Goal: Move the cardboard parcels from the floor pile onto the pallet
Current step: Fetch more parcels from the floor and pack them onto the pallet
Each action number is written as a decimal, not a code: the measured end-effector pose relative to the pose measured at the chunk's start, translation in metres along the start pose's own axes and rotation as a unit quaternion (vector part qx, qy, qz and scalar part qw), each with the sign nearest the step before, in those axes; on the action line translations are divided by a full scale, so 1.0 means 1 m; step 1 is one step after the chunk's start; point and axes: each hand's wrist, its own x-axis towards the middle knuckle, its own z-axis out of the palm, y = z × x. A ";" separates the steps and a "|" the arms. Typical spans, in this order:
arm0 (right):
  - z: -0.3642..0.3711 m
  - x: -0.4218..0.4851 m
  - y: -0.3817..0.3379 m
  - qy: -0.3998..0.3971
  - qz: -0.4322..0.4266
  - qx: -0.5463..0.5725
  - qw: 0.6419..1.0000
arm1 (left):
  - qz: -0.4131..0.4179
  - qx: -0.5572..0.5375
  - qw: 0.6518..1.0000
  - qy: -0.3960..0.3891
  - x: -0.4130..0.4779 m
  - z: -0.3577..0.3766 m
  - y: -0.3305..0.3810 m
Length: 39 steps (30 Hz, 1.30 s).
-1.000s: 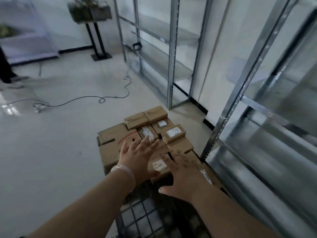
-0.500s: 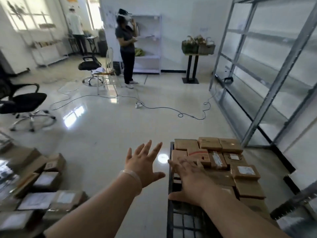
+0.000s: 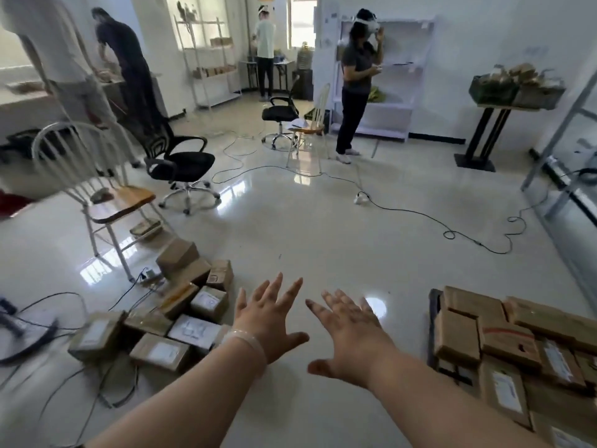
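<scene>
The view has swung left since half a second ago: the right hand (image 3: 352, 337), then over the black pallet (image 3: 434, 318), now hovers beside the left hand (image 3: 268, 324) above open glossy floor (image 3: 323, 237), all fingers (image 3: 274, 287) spread, holding nothing. The pile of brown cardboard parcels (image 3: 168, 321) lies left; the loaded pallet runs off the right edge.

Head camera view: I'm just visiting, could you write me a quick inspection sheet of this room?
Surface: glossy pale floor, reflecting light.
Job's things: floor pile of cardboard parcels at left; pallet at right, already carrying parcels.
Clutter: white chair and black office chair behind the pile.
Grips: left hand and right hand open, fingers spread, holding nothing.
Cables: black cable snakes across the floor; more cables beside the pile.
Surroundings: people at back, metal shelving at right.
</scene>
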 end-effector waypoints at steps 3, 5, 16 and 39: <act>-0.003 0.031 -0.024 -0.008 -0.030 -0.015 0.999 | -0.032 -0.017 0.999 -0.002 0.002 -0.003 -0.038; -0.006 0.050 -0.034 -0.014 -0.041 -0.024 0.999 | -0.053 -0.023 0.998 0.000 0.004 -0.004 -0.058; -0.007 0.167 -0.027 -0.079 -0.095 -0.049 0.991 | -0.168 -0.067 0.983 -0.018 0.053 0.021 -0.119; 0.040 0.389 -0.043 -0.203 -0.277 -0.107 0.933 | -0.427 -0.166 0.888 -0.049 0.130 0.097 -0.175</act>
